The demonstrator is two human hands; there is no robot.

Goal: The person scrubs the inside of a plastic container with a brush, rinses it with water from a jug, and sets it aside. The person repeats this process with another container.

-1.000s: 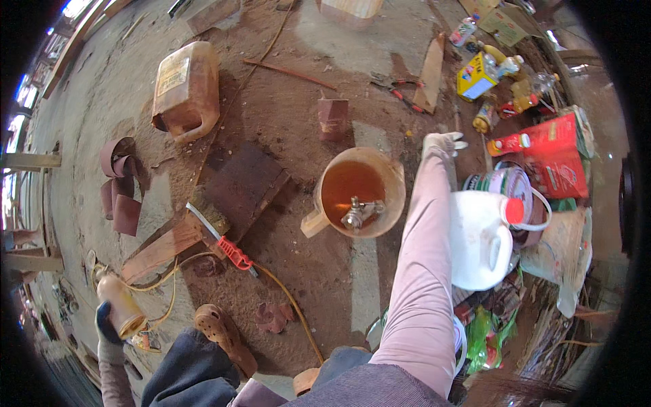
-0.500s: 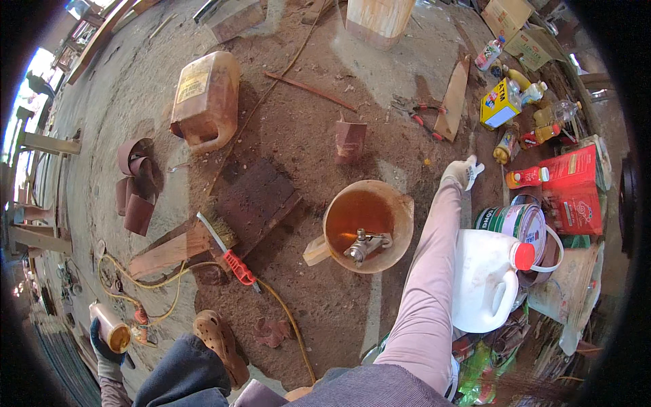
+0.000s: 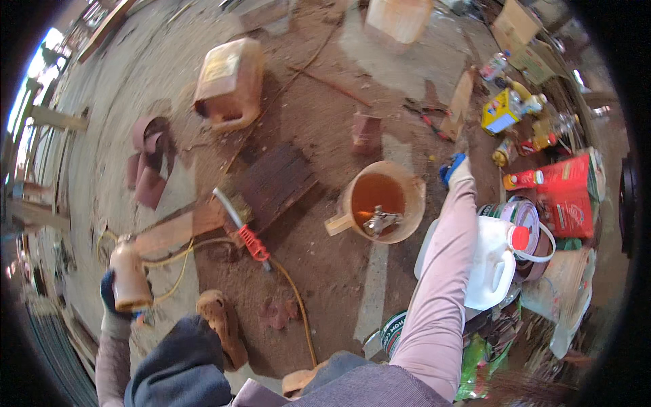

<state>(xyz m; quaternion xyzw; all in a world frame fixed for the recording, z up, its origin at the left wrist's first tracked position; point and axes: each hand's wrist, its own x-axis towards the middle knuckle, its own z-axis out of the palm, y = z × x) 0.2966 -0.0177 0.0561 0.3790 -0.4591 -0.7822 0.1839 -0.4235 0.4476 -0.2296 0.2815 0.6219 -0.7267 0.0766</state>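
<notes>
My left hand [image 3: 108, 292], in a blue-palmed glove, is wrapped around a cloudy beige plastic bottle [image 3: 131, 275] at the lower left. My right arm stretches forward past a white jug. At its end my gloved right hand [image 3: 454, 168] is over the dusty floor, near the pliers [image 3: 428, 122] and a strip of wood [image 3: 461, 105]; its fingers are blurred, and whatever they may hold is hidden. Between my hands stands a plastic measuring jug [image 3: 415, 220] of amber liquid, with a metal spray-gun-like fitting [image 3: 381, 221] lying in it.
A red-handled saw [image 3: 252, 244] lies beside a dark board [image 3: 278, 183] and a yellow hose [image 3: 291, 305]. The white jug [image 3: 489, 271], paint tin [image 3: 522, 217], bottles and a red bag [image 3: 568, 203] crowd the right. A stained jerrycan [image 3: 234, 81] stands farther off.
My left hand has raised the bottle and brought it inward, tilting it differently. My right hand has turned so its blue palm side shows. The whole view has shifted slightly.
</notes>
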